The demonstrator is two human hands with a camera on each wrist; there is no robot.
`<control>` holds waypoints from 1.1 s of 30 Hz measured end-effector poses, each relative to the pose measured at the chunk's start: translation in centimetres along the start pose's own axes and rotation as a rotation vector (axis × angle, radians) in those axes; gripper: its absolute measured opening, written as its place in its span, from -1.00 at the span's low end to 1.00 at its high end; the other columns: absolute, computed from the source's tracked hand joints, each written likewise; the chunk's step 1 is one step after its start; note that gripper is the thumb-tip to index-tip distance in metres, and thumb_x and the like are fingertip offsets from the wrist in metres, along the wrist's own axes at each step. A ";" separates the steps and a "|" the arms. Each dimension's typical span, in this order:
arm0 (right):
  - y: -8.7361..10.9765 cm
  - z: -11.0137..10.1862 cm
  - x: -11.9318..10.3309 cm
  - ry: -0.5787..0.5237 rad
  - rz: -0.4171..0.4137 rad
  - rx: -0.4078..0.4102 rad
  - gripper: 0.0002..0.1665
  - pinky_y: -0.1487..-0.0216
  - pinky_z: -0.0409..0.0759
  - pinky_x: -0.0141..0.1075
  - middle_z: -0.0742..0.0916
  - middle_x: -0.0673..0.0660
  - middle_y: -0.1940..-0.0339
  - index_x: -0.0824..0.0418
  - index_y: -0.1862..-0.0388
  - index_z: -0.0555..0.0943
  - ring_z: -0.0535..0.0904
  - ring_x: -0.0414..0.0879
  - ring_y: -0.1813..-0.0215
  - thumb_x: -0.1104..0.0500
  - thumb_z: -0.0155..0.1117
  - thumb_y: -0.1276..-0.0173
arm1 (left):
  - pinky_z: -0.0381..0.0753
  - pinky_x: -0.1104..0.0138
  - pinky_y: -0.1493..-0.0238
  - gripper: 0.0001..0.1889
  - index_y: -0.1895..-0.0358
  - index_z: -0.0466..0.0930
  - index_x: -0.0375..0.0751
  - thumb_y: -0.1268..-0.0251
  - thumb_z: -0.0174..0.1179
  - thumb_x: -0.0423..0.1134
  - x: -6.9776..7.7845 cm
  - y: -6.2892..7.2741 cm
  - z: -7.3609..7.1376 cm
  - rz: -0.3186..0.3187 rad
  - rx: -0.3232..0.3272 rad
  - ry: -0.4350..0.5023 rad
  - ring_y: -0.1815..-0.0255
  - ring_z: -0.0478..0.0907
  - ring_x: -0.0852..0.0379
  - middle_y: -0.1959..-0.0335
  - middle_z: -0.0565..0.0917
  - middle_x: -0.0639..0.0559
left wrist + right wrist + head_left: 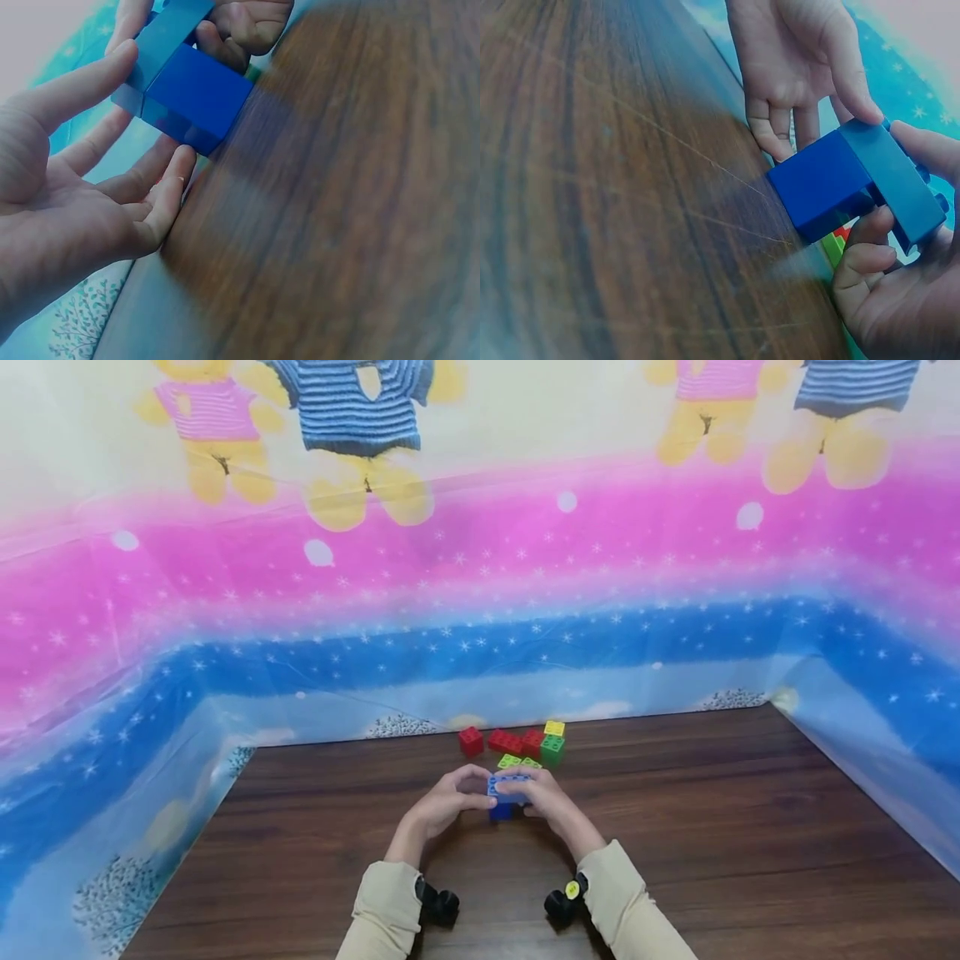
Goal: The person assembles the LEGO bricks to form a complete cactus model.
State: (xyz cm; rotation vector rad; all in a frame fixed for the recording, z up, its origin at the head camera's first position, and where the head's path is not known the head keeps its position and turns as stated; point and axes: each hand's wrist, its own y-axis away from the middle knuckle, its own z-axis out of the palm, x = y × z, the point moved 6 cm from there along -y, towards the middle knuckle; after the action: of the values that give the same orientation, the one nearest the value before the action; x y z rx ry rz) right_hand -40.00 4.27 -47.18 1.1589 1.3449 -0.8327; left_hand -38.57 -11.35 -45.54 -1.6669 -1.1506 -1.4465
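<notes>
Between the two hands is a dark blue brick (821, 180) with a longer lighter blue brick (900, 184) on top of it. The lighter brick juts out past the dark one toward the right hand. My left hand (444, 802) pinches the left end of the lighter brick, thumb on the near side. Its lower fingers reach beside the dark blue brick (201, 94). The right hand (553, 800) grips the overhanging end, with the thumb over the studs and curled fingers beneath. The dark brick's bottom is right at the tabletop (697, 827).
Beyond the hands lie lime green bricks (510, 762), a red brick (471, 741), a longer red brick (506, 742) and another red one (532, 743). A green brick (552, 748) stands beside them, near a yellow brick (555, 727). A printed cloth (525, 652) rises behind the table.
</notes>
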 end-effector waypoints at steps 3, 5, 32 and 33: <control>0.1 0.0 0.0 -0.008 0.002 0.001 -0.52 -0.21 0.47 0.17 0.59 0.24 -0.19 0.15 -0.09 0.64 0.47 0.16 -0.20 -0.06 0.31 -0.27 | 0.44 0.05 -0.29 -0.59 -0.13 0.41 -0.26 -0.27 0.27 -0.22 0.1 0.1 0.0 0.017 -0.011 0.005 -0.06 0.57 0.10 -0.18 0.52 -0.30; 0.2 0.1 0.0 -0.014 0.008 -0.006 -0.51 -0.21 0.47 0.17 0.58 0.25 -0.20 0.16 -0.10 0.63 0.46 0.17 -0.21 -0.07 0.31 -0.28 | 0.42 0.03 -0.30 -0.60 -0.12 0.42 -0.25 -0.28 0.27 -0.21 0.2 0.3 0.0 0.016 -0.008 0.006 -0.08 0.55 0.08 -0.19 0.50 -0.29; 0.2 -0.7 1.0 -0.177 -0.008 -0.202 -0.31 0.06 0.58 -0.33 0.43 0.30 -0.36 0.24 -0.42 0.33 0.48 -0.04 -0.07 -0.12 0.07 -0.48 | 0.34 -0.18 -0.33 -0.62 -0.06 0.43 -0.25 -0.25 0.29 -0.20 0.2 0.2 0.1 0.047 0.009 -0.082 -0.20 0.48 -0.11 -0.19 0.53 -0.28; 0.2 -0.9 1.0 -0.195 -0.011 -0.207 -0.30 0.06 0.58 -0.34 0.42 0.29 -0.37 0.24 -0.43 0.31 0.49 -0.06 -0.06 -0.14 0.05 -0.49 | 0.33 -0.19 -0.33 -0.61 -0.06 0.43 -0.25 -0.25 0.29 -0.19 0.3 0.1 0.1 0.050 0.011 -0.084 -0.21 0.48 -0.12 -0.19 0.53 -0.28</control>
State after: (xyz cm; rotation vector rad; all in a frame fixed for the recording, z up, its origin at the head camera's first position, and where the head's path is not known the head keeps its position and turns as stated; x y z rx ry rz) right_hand -39.97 5.33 -48.00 0.8869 1.2452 -0.7739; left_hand -38.39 -11.27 -45.28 -1.7506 -1.1520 -1.3481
